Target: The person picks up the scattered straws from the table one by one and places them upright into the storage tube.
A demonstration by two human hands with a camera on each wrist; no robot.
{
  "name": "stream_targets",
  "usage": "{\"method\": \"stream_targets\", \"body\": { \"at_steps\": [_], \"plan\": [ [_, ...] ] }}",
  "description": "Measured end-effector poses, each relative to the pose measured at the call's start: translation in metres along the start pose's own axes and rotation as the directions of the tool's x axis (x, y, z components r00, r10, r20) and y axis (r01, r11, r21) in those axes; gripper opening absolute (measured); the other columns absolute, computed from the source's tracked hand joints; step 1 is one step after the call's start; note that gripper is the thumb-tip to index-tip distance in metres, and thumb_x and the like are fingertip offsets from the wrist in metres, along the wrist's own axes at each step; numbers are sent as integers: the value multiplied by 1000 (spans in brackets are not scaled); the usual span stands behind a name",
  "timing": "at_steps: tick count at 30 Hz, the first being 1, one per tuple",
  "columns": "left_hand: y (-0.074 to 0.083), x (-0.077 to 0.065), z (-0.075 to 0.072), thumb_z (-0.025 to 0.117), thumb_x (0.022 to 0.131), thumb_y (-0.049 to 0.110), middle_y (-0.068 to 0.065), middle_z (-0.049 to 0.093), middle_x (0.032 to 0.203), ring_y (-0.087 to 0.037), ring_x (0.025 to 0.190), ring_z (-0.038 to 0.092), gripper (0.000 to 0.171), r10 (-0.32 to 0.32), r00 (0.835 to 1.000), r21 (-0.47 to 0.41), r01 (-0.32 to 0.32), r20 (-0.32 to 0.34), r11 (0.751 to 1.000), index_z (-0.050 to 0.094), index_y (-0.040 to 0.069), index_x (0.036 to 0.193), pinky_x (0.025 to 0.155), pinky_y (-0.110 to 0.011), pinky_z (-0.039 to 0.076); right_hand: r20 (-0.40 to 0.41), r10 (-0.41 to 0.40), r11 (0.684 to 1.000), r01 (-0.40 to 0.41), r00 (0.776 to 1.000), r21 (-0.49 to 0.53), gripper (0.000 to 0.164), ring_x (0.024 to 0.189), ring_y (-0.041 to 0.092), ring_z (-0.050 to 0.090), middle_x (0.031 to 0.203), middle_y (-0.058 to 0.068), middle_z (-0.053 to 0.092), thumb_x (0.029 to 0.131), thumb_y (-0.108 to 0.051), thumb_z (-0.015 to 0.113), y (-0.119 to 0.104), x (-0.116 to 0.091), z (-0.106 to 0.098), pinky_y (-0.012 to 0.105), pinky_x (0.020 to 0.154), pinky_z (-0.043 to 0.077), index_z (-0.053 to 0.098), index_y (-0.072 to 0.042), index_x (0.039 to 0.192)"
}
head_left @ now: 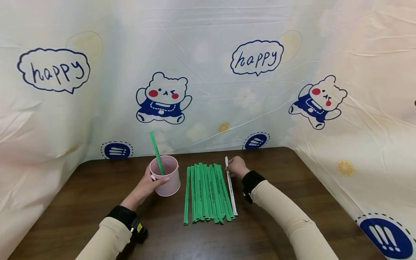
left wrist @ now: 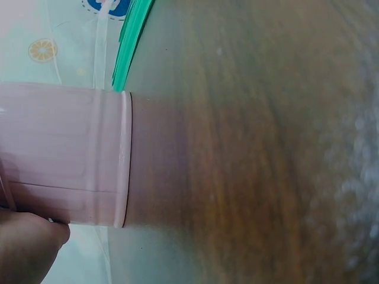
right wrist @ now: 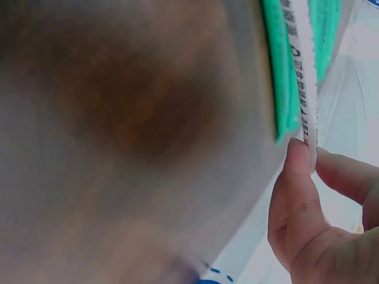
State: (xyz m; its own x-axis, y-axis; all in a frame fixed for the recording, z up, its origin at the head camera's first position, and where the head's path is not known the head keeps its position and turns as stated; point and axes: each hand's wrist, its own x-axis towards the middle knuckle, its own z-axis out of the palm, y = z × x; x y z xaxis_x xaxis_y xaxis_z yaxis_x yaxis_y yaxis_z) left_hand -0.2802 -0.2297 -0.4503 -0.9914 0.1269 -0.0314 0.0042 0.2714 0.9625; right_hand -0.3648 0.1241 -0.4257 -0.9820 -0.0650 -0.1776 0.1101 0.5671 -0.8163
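A pink bucket (head_left: 168, 183) stands upright on the table, and my left hand (head_left: 150, 185) grips its near left side, thumb over the front. Leaning inside the bucket is one green wrapped straw (head_left: 156, 151). My right hand (head_left: 238, 167) pinches the far end of a white wrapped straw (head_left: 231, 187) between thumb and finger; in the right wrist view printed characters run along this white straw (right wrist: 303, 83). Just left of it lies a row of green wrapped straws (head_left: 208, 191), side by side on the wood. The left wrist view shows the bucket's wall (left wrist: 65, 148) and my thumb (left wrist: 29, 242).
The brown wooden table (head_left: 208, 242) has rounded far corners. Behind it and along both sides hangs a pale curtain (head_left: 208, 72) printed with bears and "happy" bubbles. Dark camera straps sit on both wrists.
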Motion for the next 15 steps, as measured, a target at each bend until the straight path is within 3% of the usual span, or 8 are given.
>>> {"method": "stream_targets", "body": {
  "at_steps": [3, 6, 11, 15],
  "plan": [
    [0, 0, 0, 69, 96, 20, -26, 13, 165, -46, 153, 19, 103, -3, 1000, 4, 3, 3, 1000, -10, 11, 162, 124, -68, 19, -31, -13, 1000, 13, 999, 16, 29, 69, 15, 59, 97, 17, 64, 91, 5, 67, -4, 2, -7, 30, 62, 60, 63, 11, 119],
    [2, -1, 0, 68, 96, 20, -27, 13, 165, -46, 152, 19, 102, -8, 1000, 8, 8, 5, 1000, -10, 11, 162, 124, -68, 20, -56, -42, 999, 44, 998, 28, 28, 63, 13, 58, 89, 13, 62, 90, 6, 67, -9, 6, -14, 33, 64, 63, 63, 12, 117],
    [3, -2, 0, 67, 97, 21, -27, 14, 165, -46, 152, 19, 102, -19, 1000, 18, 19, 4, 1000, -11, 11, 162, 124, -68, 20, -97, -108, 993, 111, 989, 33, 30, 68, 14, 61, 106, 24, 67, 93, 5, 64, -19, 4, -25, 42, 77, 64, 60, 12, 122],
    [3, -2, 0, 68, 96, 22, -27, 14, 165, -46, 153, 18, 103, -19, 1000, 16, 19, 2, 1000, -9, 11, 162, 125, -68, 19, -139, -163, 985, 169, 977, 31, 34, 78, 23, 67, 115, 30, 67, 95, 3, 62, -29, 3, -33, 35, 70, 62, 57, 10, 128]
  ]
}}
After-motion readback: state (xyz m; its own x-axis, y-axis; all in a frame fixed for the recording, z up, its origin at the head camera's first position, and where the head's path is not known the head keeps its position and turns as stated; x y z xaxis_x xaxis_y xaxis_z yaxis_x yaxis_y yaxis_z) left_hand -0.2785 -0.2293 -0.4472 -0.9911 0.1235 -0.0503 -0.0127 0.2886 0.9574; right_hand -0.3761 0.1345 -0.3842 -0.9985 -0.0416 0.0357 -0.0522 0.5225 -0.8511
